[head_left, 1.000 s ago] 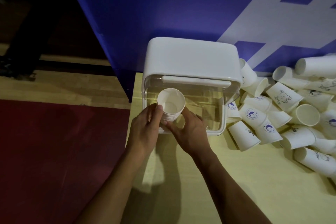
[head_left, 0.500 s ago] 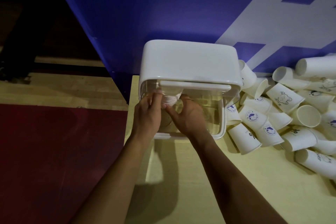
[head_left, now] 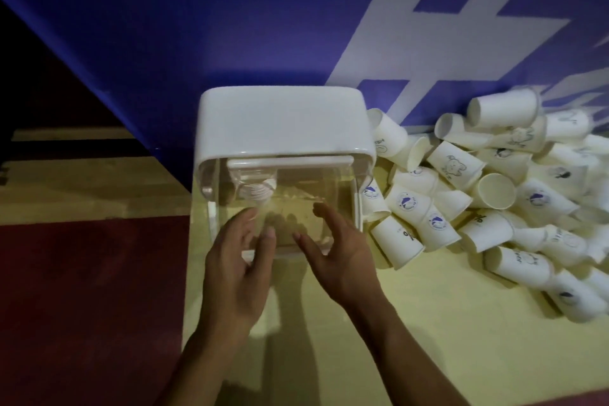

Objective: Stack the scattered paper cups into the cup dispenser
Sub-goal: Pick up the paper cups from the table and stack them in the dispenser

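The cup dispenser (head_left: 283, 123) has a white lid and a clear body and stands at the table's left end. A short stack of nested white paper cups (head_left: 258, 191) sits inside it under the lid, at the left. My left hand (head_left: 239, 260) and my right hand (head_left: 339, 250) hover just in front of the clear body, fingers spread and relaxed, holding nothing. A heap of scattered white paper cups (head_left: 494, 194) with blue and grey prints lies to the right of the dispenser.
The pale yellow table (head_left: 428, 339) ends just left of the dispenser, with a red floor mat (head_left: 82, 290) below. A blue wall panel (head_left: 197, 26) with white markings stands right behind the dispenser and the cups.
Both hands pushed the cup stack up into the dispenser, let go of it and drew back toward me. The stack now stays inside under the lid.
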{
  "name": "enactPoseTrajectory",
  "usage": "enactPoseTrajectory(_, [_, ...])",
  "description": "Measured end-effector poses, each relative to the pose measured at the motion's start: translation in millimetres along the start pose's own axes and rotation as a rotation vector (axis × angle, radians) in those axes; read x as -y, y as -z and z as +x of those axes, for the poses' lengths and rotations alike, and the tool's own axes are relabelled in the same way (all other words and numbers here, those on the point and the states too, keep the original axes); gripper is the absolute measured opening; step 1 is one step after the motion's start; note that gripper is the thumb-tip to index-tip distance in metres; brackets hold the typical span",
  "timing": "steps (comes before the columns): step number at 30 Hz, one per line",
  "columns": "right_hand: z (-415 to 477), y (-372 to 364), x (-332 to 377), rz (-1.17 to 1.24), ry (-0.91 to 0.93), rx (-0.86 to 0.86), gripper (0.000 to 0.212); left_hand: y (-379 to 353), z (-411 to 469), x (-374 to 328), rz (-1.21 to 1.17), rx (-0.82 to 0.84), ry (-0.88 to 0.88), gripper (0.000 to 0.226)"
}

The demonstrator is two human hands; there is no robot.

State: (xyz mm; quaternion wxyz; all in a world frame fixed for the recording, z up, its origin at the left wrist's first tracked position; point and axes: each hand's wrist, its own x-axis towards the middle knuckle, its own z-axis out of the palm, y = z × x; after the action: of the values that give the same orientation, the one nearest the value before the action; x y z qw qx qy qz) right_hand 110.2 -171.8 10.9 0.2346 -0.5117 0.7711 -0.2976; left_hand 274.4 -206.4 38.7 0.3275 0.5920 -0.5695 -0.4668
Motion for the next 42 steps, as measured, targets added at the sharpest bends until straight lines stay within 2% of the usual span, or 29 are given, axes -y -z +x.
enactPoseTrajectory(2, [-18, 25, -18, 0.011, -0.020, -0.086, 0.046, -22, -11, -9, 0.111, 0.105, -0.114, 0.063])
enactPoseTrajectory(4, [-33, 52, -39, 0.008, -0.089, -0.148, 0.037, -54, -15, -27, 0.207, 0.208, -0.266, 0.056])
enactPoseTrajectory(7, [-51, 90, -76, 0.018, -0.179, -0.210, 0.035, -113, -11, -60, 0.363, 0.308, -0.491, 0.053])
enactPoseTrajectory(10, [-66, 121, -108, 0.021, -0.237, -0.260, 0.033, -175, 15, -87, 0.622, 0.435, -0.625, 0.060])
enactPoseTrajectory(12, [-73, 139, -125, 0.046, -0.278, -0.280, 0.031, -208, 41, -99, 0.828, 0.420, -0.724, 0.065])
enactPoseTrajectory(14, [-79, 156, -138, 0.069, -0.313, -0.277, 0.029, -234, 70, -109, 1.054, 0.337, -0.843, 0.070])
enactPoseTrajectory(17, [-86, 175, -158, 0.096, -0.340, -0.276, 0.026, -262, 103, -118, 1.393, 0.317, -0.900, 0.070])
enactPoseTrajectory(20, [-89, 190, -178, 0.113, -0.348, -0.300, 0.024, -281, 124, -122, 1.549, 0.306, -0.934, 0.071])
enactPoseTrajectory(22, [-86, 199, -190, 0.125, -0.356, -0.312, 0.024, -289, 132, -115, 1.580, 0.321, -0.976, 0.064])
enactPoseTrajectory(26, [-69, 212, -208, 0.083, -0.328, -0.307, 0.028, -290, 145, -104, 1.507, 0.330, -0.998, 0.066])
enactPoseTrajectory(29, [-41, 217, -209, 0.069, -0.318, -0.294, 0.040, -277, 137, -111, 1.291, 0.359, -0.945, 0.076])
enactPoseTrajectory(32, [-2, 217, -206, 0.017, -0.247, -0.269, 0.061, -257, 105, -129, 0.968, 0.377, -0.729, 0.083])
enactPoseTrajectory(37, [67, 208, -199, -0.189, -0.179, -0.200, 0.095, -224, 50, -131, 0.447, 0.285, -0.395, 0.090])
enactPoseTrajectory(42, [90, 196, -202, -0.333, -0.175, -0.196, 0.100, -205, 24, -103, 0.171, 0.177, -0.278, 0.088])
